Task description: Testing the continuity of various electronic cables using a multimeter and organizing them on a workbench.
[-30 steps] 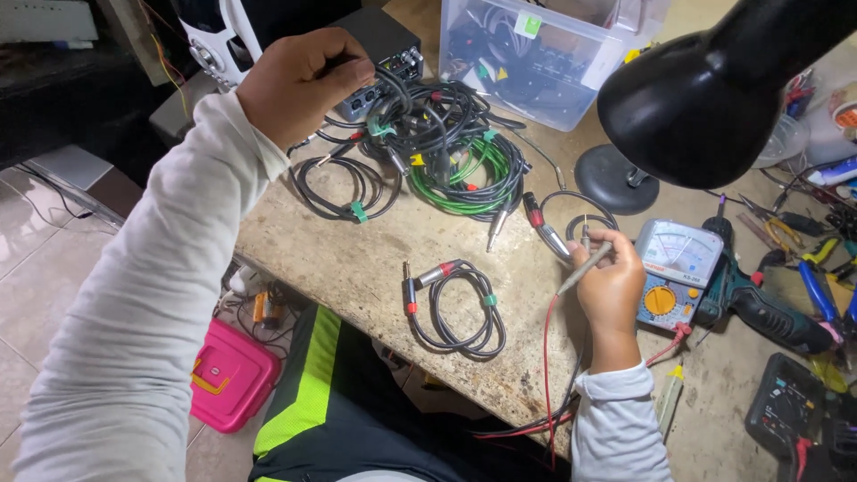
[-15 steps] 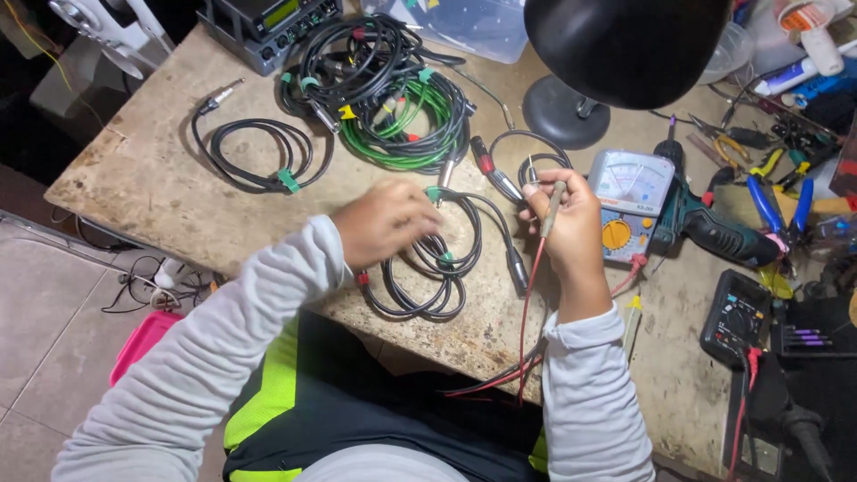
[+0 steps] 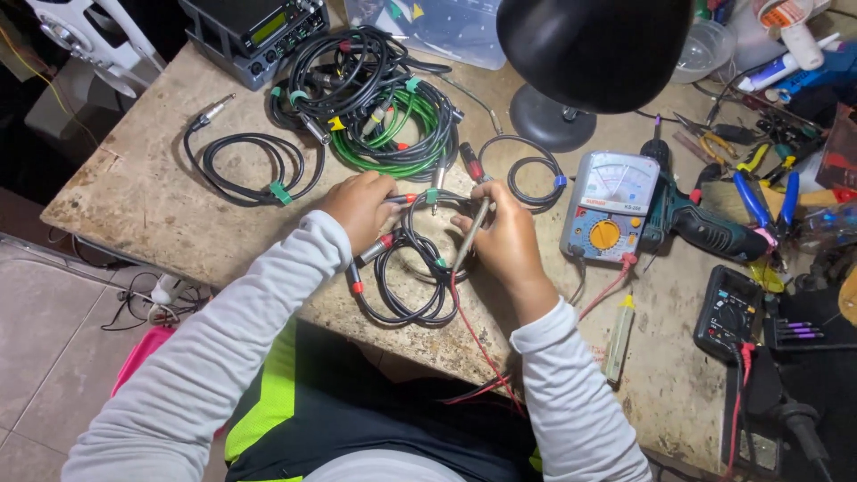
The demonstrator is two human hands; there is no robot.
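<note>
Left hand [image 3: 360,207] grip's pinching a plug of the coiled black cable [image 3: 406,277], right hand [image 3: 507,239] clamps the probe [image 3: 471,234]. Multimeter [image 3: 611,207] just beside, lamp [image 3: 591,49] overhead blocking stuff behind.

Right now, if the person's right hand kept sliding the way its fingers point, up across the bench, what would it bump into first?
Probably the small black cable loop with a blue tie, just beyond the right hand. The round black lamp base lies further on. Heights above the bench are hard to judge.

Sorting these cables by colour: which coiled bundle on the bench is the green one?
The green coil just above the left hand, in the tangle by the lamp base. The other coils are all black.
</note>
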